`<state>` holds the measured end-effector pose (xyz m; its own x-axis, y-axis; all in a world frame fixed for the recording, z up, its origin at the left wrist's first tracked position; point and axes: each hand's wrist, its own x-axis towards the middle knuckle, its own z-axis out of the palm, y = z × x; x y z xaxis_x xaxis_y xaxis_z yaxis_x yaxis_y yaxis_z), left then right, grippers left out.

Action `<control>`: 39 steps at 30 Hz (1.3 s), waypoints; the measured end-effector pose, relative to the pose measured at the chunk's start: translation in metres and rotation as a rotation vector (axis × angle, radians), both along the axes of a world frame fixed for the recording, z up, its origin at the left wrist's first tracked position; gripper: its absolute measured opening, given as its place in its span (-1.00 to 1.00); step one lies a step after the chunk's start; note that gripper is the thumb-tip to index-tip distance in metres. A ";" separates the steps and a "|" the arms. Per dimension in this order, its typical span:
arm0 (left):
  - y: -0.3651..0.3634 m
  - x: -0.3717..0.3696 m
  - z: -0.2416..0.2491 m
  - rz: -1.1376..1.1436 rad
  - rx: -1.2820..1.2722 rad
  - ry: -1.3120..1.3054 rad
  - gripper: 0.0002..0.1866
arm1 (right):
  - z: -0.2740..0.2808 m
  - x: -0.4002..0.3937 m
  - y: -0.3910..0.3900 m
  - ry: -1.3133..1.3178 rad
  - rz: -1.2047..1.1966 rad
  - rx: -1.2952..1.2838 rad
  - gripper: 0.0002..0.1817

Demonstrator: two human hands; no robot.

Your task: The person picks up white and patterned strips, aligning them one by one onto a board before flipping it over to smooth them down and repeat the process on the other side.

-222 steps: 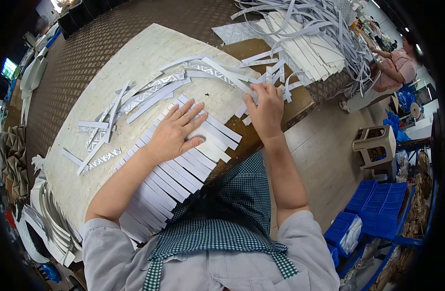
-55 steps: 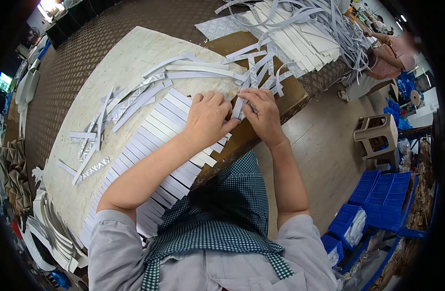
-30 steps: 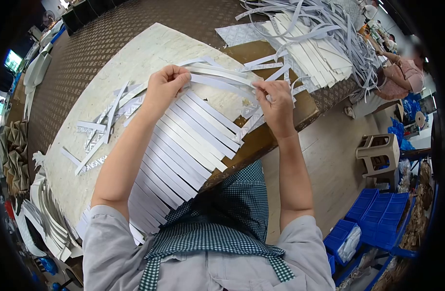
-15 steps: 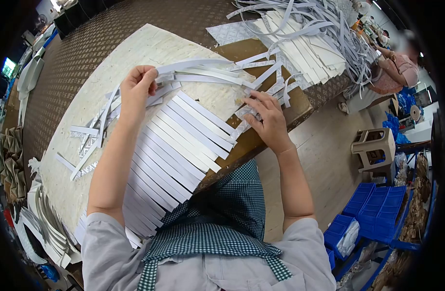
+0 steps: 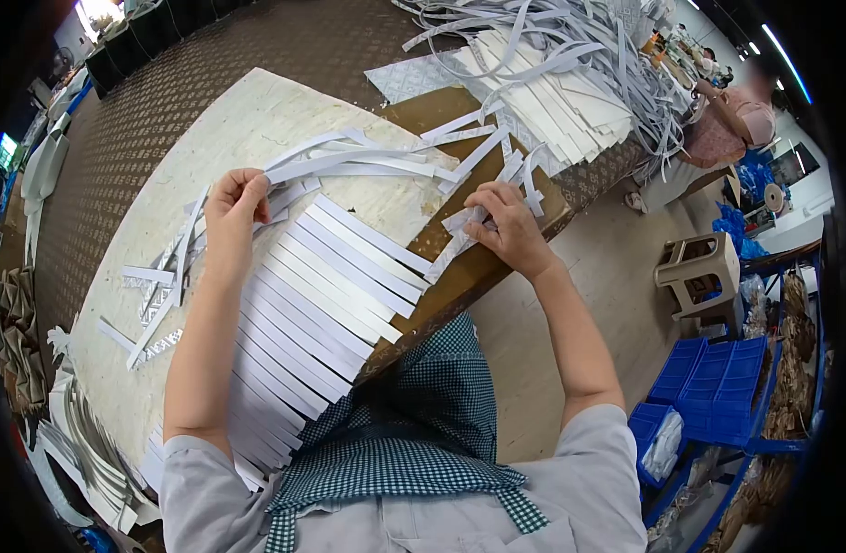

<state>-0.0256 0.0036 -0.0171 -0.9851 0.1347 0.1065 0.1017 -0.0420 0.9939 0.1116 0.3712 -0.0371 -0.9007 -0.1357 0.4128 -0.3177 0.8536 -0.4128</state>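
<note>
In the head view, my left hand point(image 5: 234, 210) pinches the left end of a long white strip point(image 5: 326, 164). That strip runs right across the pale board point(image 5: 179, 138) over other loose strips. My right hand point(image 5: 511, 226) is at the board's right end, fingers curled onto a crumpled, grey-patterned strip piece point(image 5: 460, 221). Between my arms lies a row of white strips point(image 5: 322, 286), side by side, their ends reaching over the board's near edge. More loose strips point(image 5: 170, 276) are scattered beyond my left forearm, some with grey patterning.
A stack of white strips point(image 5: 543, 97) and a tangle of grey-white strips point(image 5: 616, 64) lie at the far right. Below, on the right, are a beige stool point(image 5: 699, 272) and blue bins point(image 5: 718, 387). Another person point(image 5: 732, 124) is at the upper right.
My left hand has moved left and slightly toward me with the strip end. My right hand's fingers have curled in on the patterned piece. The view has shifted slightly.
</note>
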 end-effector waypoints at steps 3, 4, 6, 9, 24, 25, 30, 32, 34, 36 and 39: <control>-0.006 0.008 0.001 -0.023 0.004 -0.008 -0.85 | -0.002 -0.021 0.006 0.077 0.038 0.149 -0.73; -0.010 0.011 0.002 -0.026 0.019 -0.010 -0.85 | 0.000 -0.028 0.004 0.137 0.057 0.157 -0.70; -0.021 0.023 0.008 -0.029 0.046 -0.016 -0.86 | 0.001 -0.042 0.003 0.132 0.087 0.217 -0.70; -0.040 0.050 0.008 -0.019 0.051 -0.021 -0.89 | -0.002 -0.055 0.003 0.187 0.138 0.206 -0.64; -0.057 0.104 -0.018 -0.354 0.034 -0.177 -0.91 | 0.053 -0.192 -0.098 0.328 0.124 -0.116 -0.56; -0.057 0.105 -0.018 -0.354 0.038 -0.170 -0.91 | 0.055 -0.201 -0.112 0.330 0.201 -0.018 -0.60; -0.057 0.105 -0.019 -0.368 0.001 -0.162 -0.92 | 0.061 -0.167 -0.123 0.368 0.174 0.009 -0.59; -0.057 0.104 -0.019 -0.372 -0.001 -0.183 -0.93 | 0.058 -0.134 -0.087 0.278 0.023 -0.004 -0.57; -0.056 0.103 -0.019 -0.378 -0.006 -0.181 -0.93 | 0.052 -0.108 -0.040 0.133 -0.177 0.073 -0.53; -0.056 0.101 -0.021 -0.388 -0.019 -0.177 -0.93 | 0.019 -0.099 0.020 0.009 -0.307 0.287 -0.41; -0.053 0.101 -0.020 -0.381 -0.017 -0.182 -0.93 | 0.015 -0.094 0.037 -0.137 -0.330 0.575 -0.29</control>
